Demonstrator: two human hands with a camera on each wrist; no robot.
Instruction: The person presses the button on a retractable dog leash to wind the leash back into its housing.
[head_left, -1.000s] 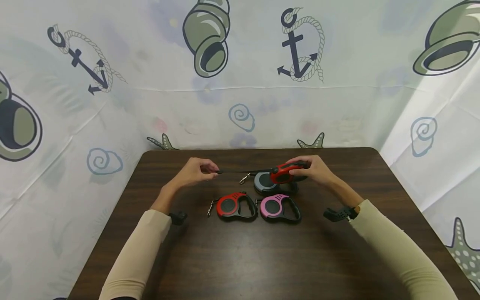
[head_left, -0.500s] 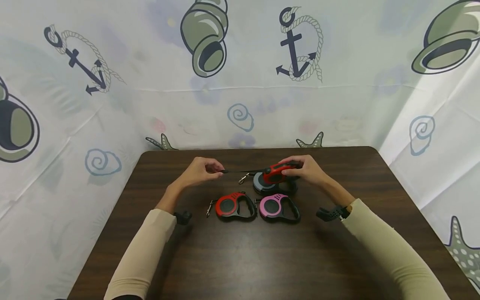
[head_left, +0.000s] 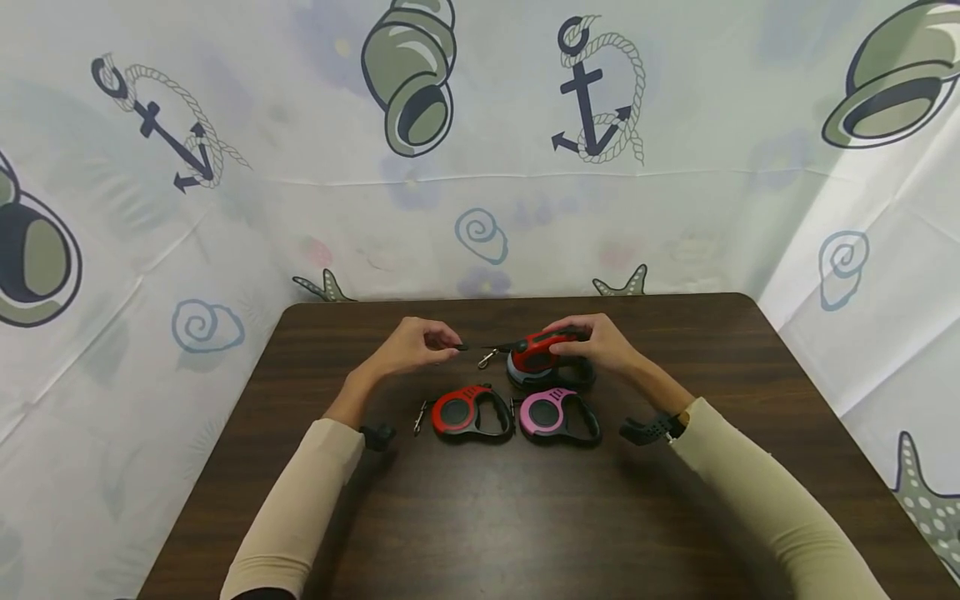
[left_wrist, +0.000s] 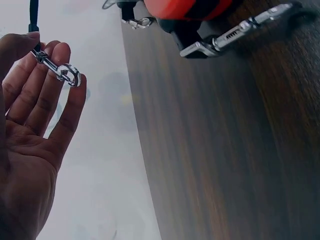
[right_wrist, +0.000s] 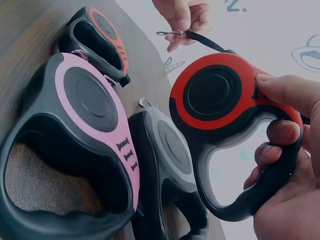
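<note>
My right hand [head_left: 603, 343] grips the black handle of a red retractable dog leash [right_wrist: 248, 82] above the table, its thumb on the button area in the right wrist view. From the casing a short length of black strap [right_wrist: 206, 41] runs to my left hand [head_left: 420, 344], which pinches its end between thumb and finger. A silver snap clip [left_wrist: 65, 72] lies against the left fingers, the other fingers spread fairly straight. Below the held leash, a grey retractable leash [right_wrist: 175, 142] lies on the table, partly covered by it in the head view.
Nearer on the brown table [head_left: 480, 517] lie another red leash [head_left: 455, 410] and a pink leash [head_left: 544, 412], side by side. The red one's metal clip [head_left: 420, 418] points left. A patterned cloth [head_left: 480, 150] hangs behind the table.
The hands have come closer together, the left moving right and the right moving left with the red leash. The strap between them has shortened.
</note>
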